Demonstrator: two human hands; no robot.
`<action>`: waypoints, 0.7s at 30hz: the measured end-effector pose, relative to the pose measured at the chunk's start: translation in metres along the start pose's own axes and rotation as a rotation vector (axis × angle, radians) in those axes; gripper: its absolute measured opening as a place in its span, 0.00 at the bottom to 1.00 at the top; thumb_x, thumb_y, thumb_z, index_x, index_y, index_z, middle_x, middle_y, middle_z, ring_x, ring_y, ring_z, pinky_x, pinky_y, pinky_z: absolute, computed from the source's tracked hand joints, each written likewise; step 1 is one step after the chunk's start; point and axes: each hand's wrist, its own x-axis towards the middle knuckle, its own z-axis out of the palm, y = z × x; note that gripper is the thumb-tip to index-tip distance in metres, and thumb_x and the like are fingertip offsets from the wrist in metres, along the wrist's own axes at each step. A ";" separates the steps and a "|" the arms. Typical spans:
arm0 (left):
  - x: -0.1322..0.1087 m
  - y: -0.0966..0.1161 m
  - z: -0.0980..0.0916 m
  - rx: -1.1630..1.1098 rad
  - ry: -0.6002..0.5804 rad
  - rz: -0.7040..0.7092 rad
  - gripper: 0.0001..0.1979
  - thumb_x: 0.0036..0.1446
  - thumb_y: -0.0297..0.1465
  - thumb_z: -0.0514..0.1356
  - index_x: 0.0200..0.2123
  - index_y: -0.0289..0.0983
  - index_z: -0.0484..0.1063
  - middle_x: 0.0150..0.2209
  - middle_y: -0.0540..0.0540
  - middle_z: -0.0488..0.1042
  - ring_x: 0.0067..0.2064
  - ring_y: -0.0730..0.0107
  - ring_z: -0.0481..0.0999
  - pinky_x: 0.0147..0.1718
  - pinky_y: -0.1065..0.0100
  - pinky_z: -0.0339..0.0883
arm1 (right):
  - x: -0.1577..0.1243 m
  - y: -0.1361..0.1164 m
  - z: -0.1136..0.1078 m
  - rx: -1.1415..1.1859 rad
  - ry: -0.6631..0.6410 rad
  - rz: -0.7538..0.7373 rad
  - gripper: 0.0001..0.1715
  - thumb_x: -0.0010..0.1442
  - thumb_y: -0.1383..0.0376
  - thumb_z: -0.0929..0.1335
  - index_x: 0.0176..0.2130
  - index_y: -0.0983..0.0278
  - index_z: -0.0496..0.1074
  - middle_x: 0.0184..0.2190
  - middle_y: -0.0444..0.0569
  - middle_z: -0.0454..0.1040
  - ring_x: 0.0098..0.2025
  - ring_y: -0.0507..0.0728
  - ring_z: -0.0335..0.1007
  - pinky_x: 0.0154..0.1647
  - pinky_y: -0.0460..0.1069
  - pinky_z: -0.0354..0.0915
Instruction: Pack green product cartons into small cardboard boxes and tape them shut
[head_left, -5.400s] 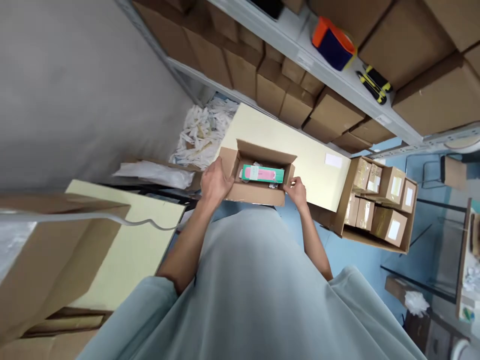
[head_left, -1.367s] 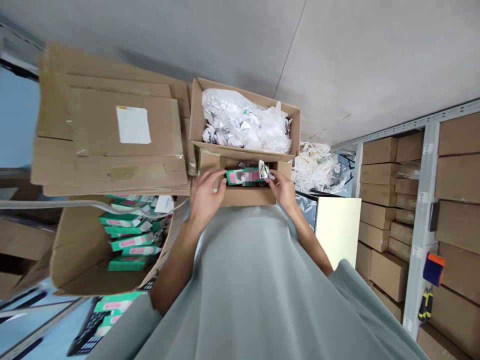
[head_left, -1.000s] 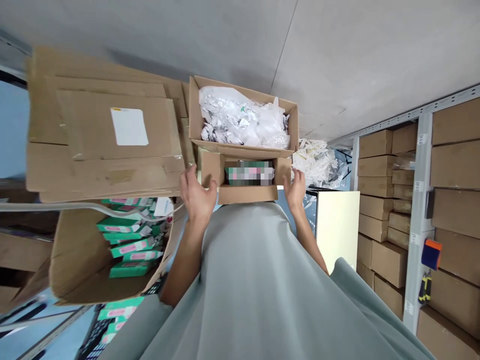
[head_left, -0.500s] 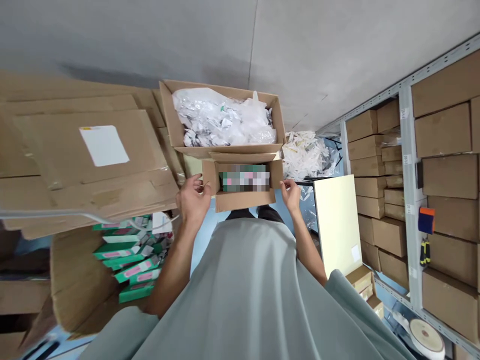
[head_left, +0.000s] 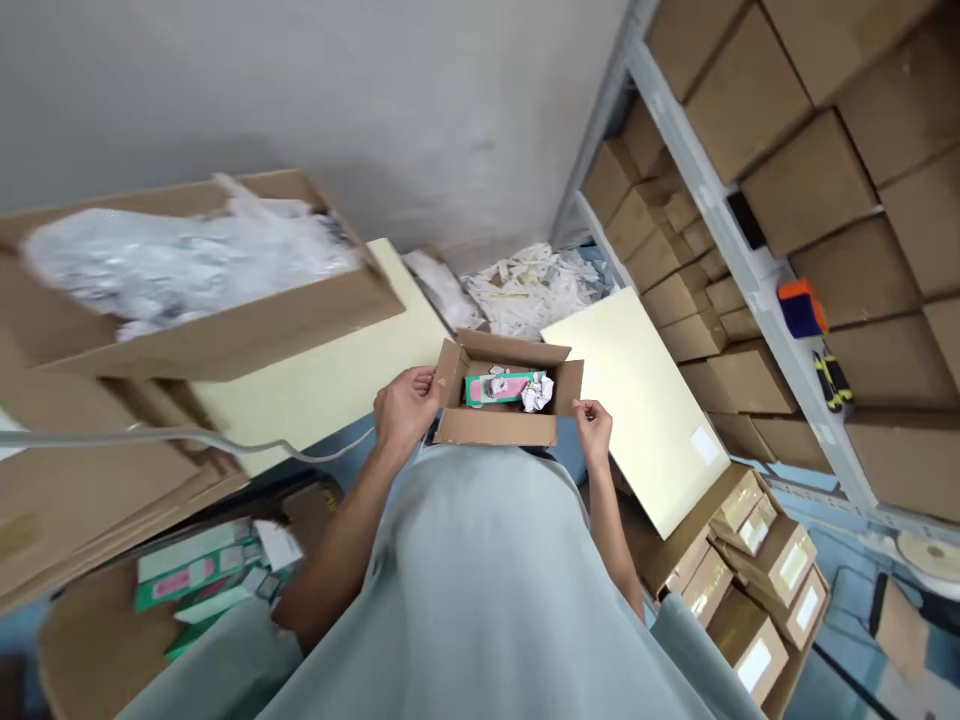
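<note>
An open cardboard box [head_left: 495, 428] is held in front of my body, its flaps spread outward. Inside lie a green and pink carton [head_left: 474, 391] and crumpled white paper [head_left: 537, 393]. My left hand [head_left: 406, 408] is closed on the left flap, thumb on the inner face. On the opposite side, my right hand [head_left: 594, 428] pinches the right flap's lower corner between thumb and fingers.
At the left, a larger box [head_left: 330, 312] full of plastic and paper scraps stands on a cream surface [head_left: 300, 395]. Green cartons [head_left: 187, 580] fill a box at lower left. A cream panel [head_left: 637, 400], packed boxes [head_left: 757, 650] and shelving [head_left: 720, 210] occupy the right.
The view has turned right. The small box in my hands has moved away from the scrap box, towards the cream panel. Both hands stay at its side flaps.
</note>
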 end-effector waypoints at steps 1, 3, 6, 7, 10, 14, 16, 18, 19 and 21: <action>-0.002 0.016 0.022 0.010 -0.038 0.030 0.12 0.60 0.38 0.66 0.45 0.40 0.83 0.42 0.41 0.90 0.45 0.51 0.90 0.53 0.55 0.84 | 0.000 0.015 -0.020 0.030 0.036 0.029 0.28 0.62 0.39 0.70 0.33 0.59 0.75 0.31 0.49 0.81 0.36 0.60 0.74 0.43 0.54 0.71; -0.005 0.051 0.068 0.037 -0.112 0.102 0.10 0.60 0.38 0.66 0.42 0.41 0.82 0.42 0.40 0.89 0.45 0.50 0.90 0.53 0.54 0.84 | 0.002 0.041 -0.060 0.079 0.117 0.085 0.27 0.62 0.39 0.70 0.34 0.60 0.75 0.32 0.50 0.81 0.36 0.60 0.75 0.43 0.54 0.71; -0.014 0.106 0.134 0.095 -0.219 0.249 0.10 0.61 0.37 0.65 0.42 0.41 0.81 0.43 0.40 0.89 0.45 0.49 0.89 0.53 0.54 0.84 | 0.005 0.073 -0.115 0.132 0.251 0.147 0.28 0.61 0.39 0.70 0.35 0.60 0.76 0.34 0.52 0.82 0.39 0.61 0.76 0.45 0.54 0.72; -0.018 0.124 0.155 0.113 -0.255 0.304 0.09 0.61 0.37 0.65 0.42 0.40 0.81 0.44 0.40 0.89 0.45 0.49 0.89 0.54 0.54 0.84 | 0.006 0.082 -0.132 0.143 0.296 0.165 0.28 0.61 0.39 0.70 0.35 0.60 0.77 0.35 0.53 0.83 0.39 0.62 0.76 0.46 0.55 0.72; -0.030 0.172 0.209 0.152 -0.362 0.451 0.09 0.62 0.36 0.65 0.43 0.40 0.81 0.46 0.39 0.89 0.46 0.50 0.89 0.54 0.55 0.83 | 0.007 0.104 -0.176 0.163 0.418 0.218 0.28 0.62 0.39 0.70 0.36 0.60 0.77 0.35 0.53 0.83 0.40 0.62 0.76 0.47 0.55 0.72; -0.040 0.217 0.264 0.166 -0.483 0.576 0.09 0.63 0.35 0.64 0.44 0.40 0.80 0.48 0.39 0.88 0.46 0.52 0.88 0.52 0.56 0.82 | 0.004 0.123 -0.209 0.198 0.575 0.277 0.28 0.62 0.39 0.71 0.36 0.60 0.76 0.36 0.53 0.83 0.41 0.62 0.77 0.48 0.56 0.73; -0.039 0.232 0.284 0.165 -0.529 0.623 0.09 0.63 0.35 0.64 0.44 0.40 0.80 0.49 0.39 0.87 0.46 0.52 0.88 0.52 0.57 0.81 | 0.004 0.129 -0.215 0.212 0.645 0.299 0.28 0.62 0.39 0.71 0.37 0.60 0.77 0.36 0.54 0.84 0.41 0.62 0.77 0.48 0.55 0.74; -0.035 0.244 0.300 0.166 -0.564 0.659 0.09 0.63 0.35 0.63 0.44 0.40 0.80 0.49 0.39 0.87 0.47 0.52 0.88 0.52 0.57 0.80 | 0.008 0.134 -0.216 0.216 0.693 0.327 0.28 0.62 0.39 0.70 0.37 0.60 0.76 0.36 0.53 0.84 0.40 0.62 0.76 0.47 0.55 0.74; -0.032 0.250 0.306 0.167 -0.578 0.674 0.09 0.64 0.34 0.63 0.44 0.40 0.80 0.49 0.39 0.87 0.47 0.52 0.88 0.52 0.57 0.80 | 0.011 0.135 -0.214 0.215 0.709 0.340 0.28 0.62 0.38 0.70 0.37 0.60 0.76 0.36 0.53 0.84 0.40 0.62 0.76 0.47 0.55 0.74; -0.022 0.259 0.314 0.175 -0.598 0.702 0.09 0.64 0.34 0.63 0.45 0.40 0.80 0.49 0.39 0.87 0.47 0.52 0.88 0.52 0.57 0.79 | 0.021 0.137 -0.210 0.213 0.718 0.362 0.29 0.62 0.38 0.70 0.37 0.59 0.75 0.36 0.53 0.84 0.40 0.62 0.76 0.47 0.56 0.74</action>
